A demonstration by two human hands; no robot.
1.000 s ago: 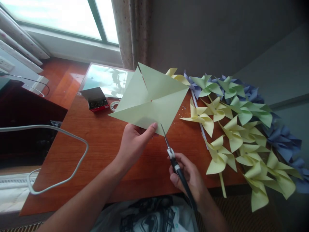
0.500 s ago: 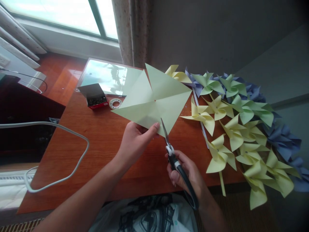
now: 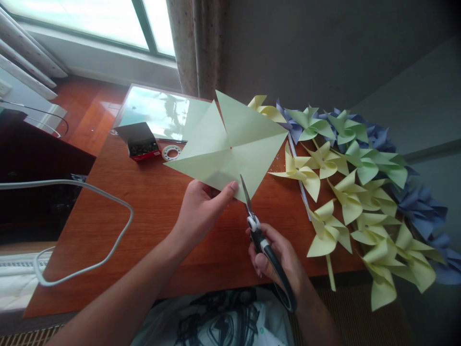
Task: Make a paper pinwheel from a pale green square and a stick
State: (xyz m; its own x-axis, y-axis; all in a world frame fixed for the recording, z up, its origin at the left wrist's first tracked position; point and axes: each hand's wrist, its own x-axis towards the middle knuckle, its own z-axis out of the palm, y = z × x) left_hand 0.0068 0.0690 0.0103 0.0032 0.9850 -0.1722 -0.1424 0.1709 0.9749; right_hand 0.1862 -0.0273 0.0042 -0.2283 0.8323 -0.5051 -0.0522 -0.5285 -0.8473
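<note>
My left hand (image 3: 201,211) pinches the near edge of a pale green paper square (image 3: 226,144) and holds it up above the wooden table (image 3: 151,216). The square has diagonal creases, a red dot at its middle and a cut running in from its far corner. My right hand (image 3: 279,259) grips black-handled scissors (image 3: 259,235) by the handles. Their blades point up and away, with the tips on the paper's near corner, just right of my left thumb.
Many finished pinwheels in yellow (image 3: 298,170), green (image 3: 309,125) and blue (image 3: 419,206) cover the table's right side. A small open box (image 3: 140,142), a tape ring (image 3: 171,153) and a glossy sheet (image 3: 154,113) lie at the back. A white cable (image 3: 108,250) loops off the left edge.
The scissor blades have moved up into the paper's near corner and my right hand has come closer to the sheet. The paper has turned slightly.
</note>
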